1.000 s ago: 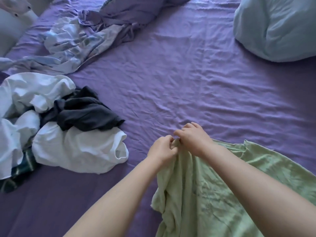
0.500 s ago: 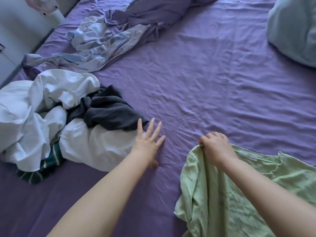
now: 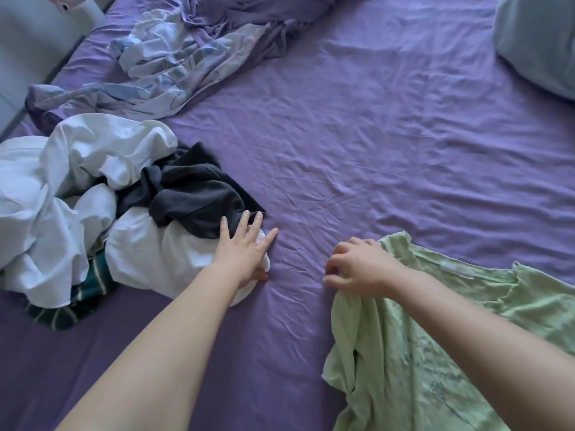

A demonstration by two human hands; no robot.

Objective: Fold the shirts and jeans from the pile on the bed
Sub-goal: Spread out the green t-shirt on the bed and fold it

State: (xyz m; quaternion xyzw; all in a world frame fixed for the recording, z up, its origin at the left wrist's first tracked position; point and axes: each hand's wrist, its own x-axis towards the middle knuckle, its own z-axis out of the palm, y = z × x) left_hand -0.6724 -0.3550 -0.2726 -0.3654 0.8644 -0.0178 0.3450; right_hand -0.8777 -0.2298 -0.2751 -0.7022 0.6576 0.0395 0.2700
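Straight, spread fingers (image 3: pixel 249 225) of the left hand (image 3: pixel 245 253) lie flat against the near side of the laundry pile (image 3: pixel 93 194), pressing on a white garment (image 3: pixel 161 259) with the tips reaching a dark grey one (image 3: pixel 193 194), apparently to push the heap aside or steady it. The curled fingers (image 3: pixel 336 269) of the right hand (image 3: pixel 361 269) pinch the bunched upper edge of a pale green shirt (image 3: pixel 435 353), holding it off the purple bed sheet (image 3: pixel 357 150), seemingly so it can be drawn out flat in the open middle of the bed. The shirt spreads from that grip toward the near right corner of the bed, its neckline and label facing up, still rumpled and not yet folded. The pile sits at the left edge, white cloth on top, a green striped piece (image 3: pixel 77 300) poking out beneath; whether jeans lie in it cannot be told. A crumpled patterned cover (image 3: pixel 174 57) lies along the far left edge, and a pale pillow (image 3: pixel 538 42) fills the far right corner. Most of the folding appears to lie ahead.
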